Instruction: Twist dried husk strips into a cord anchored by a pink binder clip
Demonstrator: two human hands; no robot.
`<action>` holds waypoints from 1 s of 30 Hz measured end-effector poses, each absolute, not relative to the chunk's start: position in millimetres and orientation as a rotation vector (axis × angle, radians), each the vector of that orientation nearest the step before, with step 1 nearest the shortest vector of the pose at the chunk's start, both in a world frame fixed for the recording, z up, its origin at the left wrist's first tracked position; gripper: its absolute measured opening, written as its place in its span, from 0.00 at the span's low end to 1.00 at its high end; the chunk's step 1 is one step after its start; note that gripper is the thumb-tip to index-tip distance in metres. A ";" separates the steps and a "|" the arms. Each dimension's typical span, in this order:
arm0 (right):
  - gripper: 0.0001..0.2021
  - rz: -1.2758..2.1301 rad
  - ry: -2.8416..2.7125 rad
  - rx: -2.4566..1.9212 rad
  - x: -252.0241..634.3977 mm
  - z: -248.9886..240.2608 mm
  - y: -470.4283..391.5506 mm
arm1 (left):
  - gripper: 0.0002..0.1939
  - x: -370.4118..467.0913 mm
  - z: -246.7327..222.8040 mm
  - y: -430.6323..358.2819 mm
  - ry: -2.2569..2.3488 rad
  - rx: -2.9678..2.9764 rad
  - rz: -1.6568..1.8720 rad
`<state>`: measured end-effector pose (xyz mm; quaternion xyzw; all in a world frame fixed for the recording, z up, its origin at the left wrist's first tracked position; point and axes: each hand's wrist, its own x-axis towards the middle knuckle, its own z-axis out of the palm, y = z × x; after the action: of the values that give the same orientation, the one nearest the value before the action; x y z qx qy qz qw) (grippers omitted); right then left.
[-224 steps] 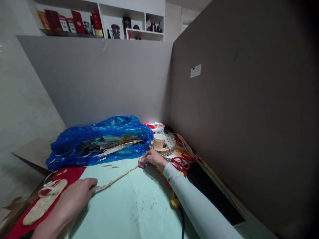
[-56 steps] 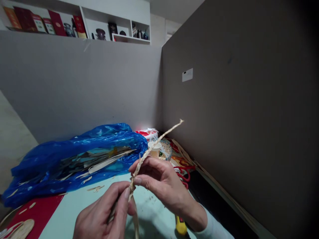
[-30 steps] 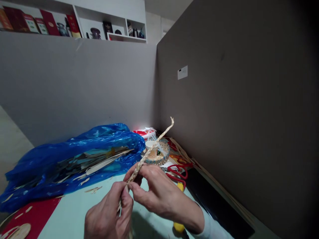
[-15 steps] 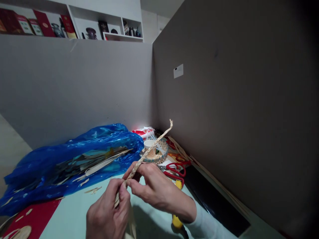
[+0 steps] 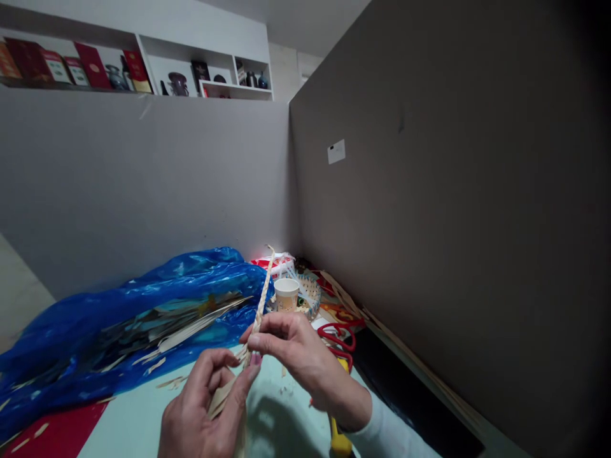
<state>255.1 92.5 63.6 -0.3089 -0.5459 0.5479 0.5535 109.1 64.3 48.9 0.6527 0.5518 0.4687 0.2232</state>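
A pale braid of flat plant strips point(image 5: 263, 296) stands up from between my hands, its thin tip pointing up and slightly right. My right hand point(image 5: 298, 356) pinches the braid low down between thumb and fingers. Just below, my left hand point(image 5: 210, 401) is closed around the loose strips point(image 5: 222, 397), its thumb at the base of the braid. The lower ends of the strips are partly hidden by my left hand.
A blue plastic bag point(image 5: 191, 270) with dry strips lies at left. Behind the hands are a paper cup point(image 5: 286, 296), a woven basket point(image 5: 312, 296) and red-handled scissors point(image 5: 341, 337). A yellow-handled tool point(image 5: 340, 439) lies under my right wrist. Grey partitions point(image 5: 429, 191) enclose the table.
The braid has swung from leaning right to nearly upright. My right hand has moved a little, and my left thumb has shifted up and right to the braid's base. The camera view has tilted up.
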 end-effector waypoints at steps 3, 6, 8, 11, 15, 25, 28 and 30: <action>0.06 1.298 -1.302 -0.757 254.4 60.7 94.3 | 0.16 106.7 46.1 68.7 1.580 1.808 1.279; 0.07 1.303 -1.304 -0.757 254.2 58.2 96.0 | 0.13 100.8 39.4 75.0 1.560 1.913 1.247; 0.05 1.306 -1.284 -0.750 255.3 58.3 97.1 | 0.12 97.2 34.8 78.3 1.515 1.959 1.216; 0.05 1.272 -1.242 -0.767 258.2 59.9 98.8 | 0.12 95.7 31.2 80.0 1.468 1.873 1.180; 0.07 1.202 -1.208 -0.833 258.3 54.9 102.8 | 0.14 101.1 31.3 79.3 1.390 1.626 1.118; 0.04 1.006 -1.331 -0.987 234.8 30.3 103.0 | 0.15 105.1 7.1 90.2 1.230 1.118 1.053; 0.04 1.034 -1.343 -0.966 234.0 28.3 102.1 | 0.13 103.3 2.9 96.6 1.235 1.205 1.104; 0.04 1.137 -1.312 -0.927 236.6 27.0 104.9 | 0.14 103.8 1.8 100.2 1.237 1.276 1.090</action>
<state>236.6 104.9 27.0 -0.3921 -0.5550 0.4811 0.5539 103.8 100.2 1.8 0.5286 0.5123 0.4517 0.5041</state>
